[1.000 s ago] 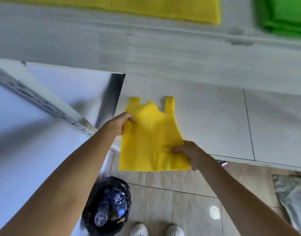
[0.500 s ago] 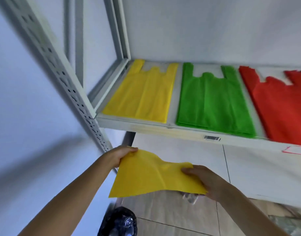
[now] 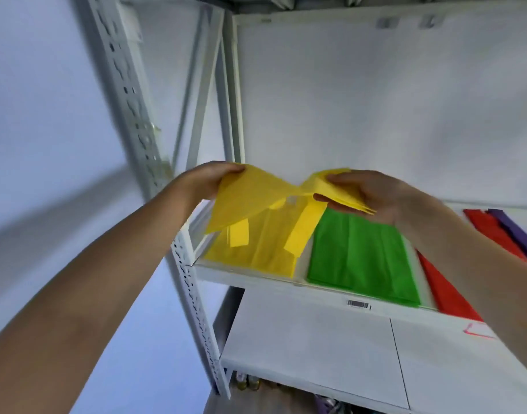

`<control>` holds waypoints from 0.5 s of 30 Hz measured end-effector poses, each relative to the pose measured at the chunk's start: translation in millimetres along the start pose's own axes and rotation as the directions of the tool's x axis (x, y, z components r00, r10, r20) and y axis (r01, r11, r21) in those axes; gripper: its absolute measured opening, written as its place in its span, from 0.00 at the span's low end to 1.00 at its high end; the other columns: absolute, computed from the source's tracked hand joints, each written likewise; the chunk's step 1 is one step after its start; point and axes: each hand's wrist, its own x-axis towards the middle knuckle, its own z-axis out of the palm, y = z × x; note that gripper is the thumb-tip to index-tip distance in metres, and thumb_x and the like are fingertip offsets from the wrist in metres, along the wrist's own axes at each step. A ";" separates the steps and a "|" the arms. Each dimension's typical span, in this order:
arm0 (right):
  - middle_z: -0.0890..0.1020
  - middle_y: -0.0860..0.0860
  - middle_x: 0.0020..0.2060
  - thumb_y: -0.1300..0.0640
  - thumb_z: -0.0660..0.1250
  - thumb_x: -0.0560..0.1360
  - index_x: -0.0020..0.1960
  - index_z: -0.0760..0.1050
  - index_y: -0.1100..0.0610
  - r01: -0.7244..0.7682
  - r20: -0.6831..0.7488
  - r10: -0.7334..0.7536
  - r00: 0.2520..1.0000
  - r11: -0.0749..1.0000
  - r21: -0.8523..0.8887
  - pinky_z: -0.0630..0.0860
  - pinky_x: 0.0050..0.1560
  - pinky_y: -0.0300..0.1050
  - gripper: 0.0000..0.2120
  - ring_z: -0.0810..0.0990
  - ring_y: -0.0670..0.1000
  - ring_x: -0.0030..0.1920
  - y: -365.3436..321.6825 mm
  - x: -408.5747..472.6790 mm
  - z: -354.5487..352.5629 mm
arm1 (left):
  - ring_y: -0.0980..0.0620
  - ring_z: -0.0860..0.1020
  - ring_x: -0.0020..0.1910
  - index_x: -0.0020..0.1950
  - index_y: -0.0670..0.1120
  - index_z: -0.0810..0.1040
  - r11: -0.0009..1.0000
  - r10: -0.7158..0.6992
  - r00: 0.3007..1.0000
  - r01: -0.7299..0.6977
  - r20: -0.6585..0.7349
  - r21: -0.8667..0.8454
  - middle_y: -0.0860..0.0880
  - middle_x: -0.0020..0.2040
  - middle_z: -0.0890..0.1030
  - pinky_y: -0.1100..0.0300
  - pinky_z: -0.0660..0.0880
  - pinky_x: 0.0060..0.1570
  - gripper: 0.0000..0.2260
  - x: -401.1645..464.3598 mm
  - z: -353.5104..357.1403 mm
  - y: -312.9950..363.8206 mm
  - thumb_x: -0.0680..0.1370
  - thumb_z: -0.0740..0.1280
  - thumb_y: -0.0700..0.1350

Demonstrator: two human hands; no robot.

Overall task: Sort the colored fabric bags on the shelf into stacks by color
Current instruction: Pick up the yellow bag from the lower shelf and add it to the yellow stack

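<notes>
Both hands held one yellow bag (image 3: 250, 198) in the air above the shelf (image 3: 256, 277). The left hand (image 3: 208, 180) pinched its left edge, and the right hand (image 3: 372, 192) gripped the other end. Below lay the yellow stack (image 3: 262, 252), then the green stack (image 3: 360, 258), the red stack (image 3: 441, 285) and purple bags (image 3: 516, 231).

A bright yellow bag (image 3: 256, 201) is showing plain, with no print. Under it a yellow stack (image 3: 256, 255) is lying on the white shelf (image 3: 256, 279), a vivid green stack (image 3: 363, 258) to its right, then red bags (image 3: 444, 288) and a purple one (image 3: 516, 231) farther right. The shelf's white front edge is carrying a black-and-white barcode label (image 3: 358, 305) and a red outlined mark (image 3: 478, 331).
</notes>
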 end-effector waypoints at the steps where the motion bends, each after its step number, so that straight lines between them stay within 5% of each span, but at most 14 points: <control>1: 0.86 0.52 0.36 0.60 0.62 0.77 0.56 0.76 0.59 0.050 -0.025 -0.050 0.998 0.999 -0.017 0.82 0.36 0.40 0.10 0.85 0.48 0.33 -16.6 11.1 1.5 | 0.53 0.83 0.33 0.62 0.43 0.75 0.999 0.043 0.998 -0.044 -0.036 -0.014 0.47 0.43 0.84 0.62 0.79 0.34 0.12 9.9 -5.7 20.1 0.81 0.61 0.47; 4: 0.86 0.49 0.36 0.61 0.65 0.75 0.57 0.76 0.57 0.164 -0.108 -0.159 0.981 0.986 0.038 0.82 0.36 0.39 0.11 0.85 0.45 0.33 -53.0 44.3 0.1 | 0.51 0.79 0.42 0.68 0.42 0.72 0.986 0.134 0.987 -0.142 -0.085 -0.093 0.45 0.57 0.80 0.55 0.75 0.49 0.18 42.7 -16.4 68.8 0.80 0.63 0.46; 7: 0.86 0.47 0.33 0.61 0.65 0.76 0.52 0.77 0.54 0.186 -0.152 -0.170 0.974 0.978 0.099 0.82 0.33 0.39 0.06 0.85 0.44 0.33 -59.4 77.3 -2.1 | 0.51 0.78 0.41 0.68 0.41 0.72 0.968 0.211 0.972 -0.223 -0.108 -0.117 0.45 0.48 0.80 0.57 0.76 0.42 0.16 75.9 -22.2 92.1 0.81 0.61 0.44; 9: 0.86 0.49 0.36 0.61 0.64 0.76 0.54 0.76 0.55 0.145 -0.172 -0.126 0.977 0.984 0.100 0.82 0.34 0.41 0.08 0.85 0.46 0.34 -42.0 105.8 -2.5 | 0.49 0.79 0.43 0.68 0.41 0.72 0.965 0.225 0.969 -0.236 -0.104 -0.109 0.44 0.51 0.81 0.55 0.77 0.43 0.16 111.5 -29.2 88.8 0.81 0.61 0.43; 13: 0.80 0.60 0.58 0.62 0.65 0.75 0.65 0.72 0.62 -0.037 -0.292 0.034 0.956 0.999 -0.003 0.77 0.58 0.54 0.19 0.81 0.58 0.52 33.8 162.0 -0.8 | 0.50 0.80 0.36 0.57 0.43 0.77 0.985 0.164 0.981 -0.168 -0.105 -0.035 0.45 0.44 0.80 0.61 0.79 0.35 0.08 178.9 -30.3 36.2 0.81 0.61 0.39; 15: 0.78 0.61 0.60 0.62 0.66 0.74 0.64 0.72 0.63 -0.179 -0.352 0.142 0.925 0.981 -0.074 0.72 0.63 0.55 0.19 0.78 0.60 0.59 75.8 180.1 1.0 | 0.44 0.81 0.45 0.60 0.42 0.76 0.991 0.114 0.983 -0.102 -0.142 0.086 0.41 0.50 0.81 0.55 0.79 0.46 0.10 213.0 -27.2 -9.3 0.79 0.63 0.38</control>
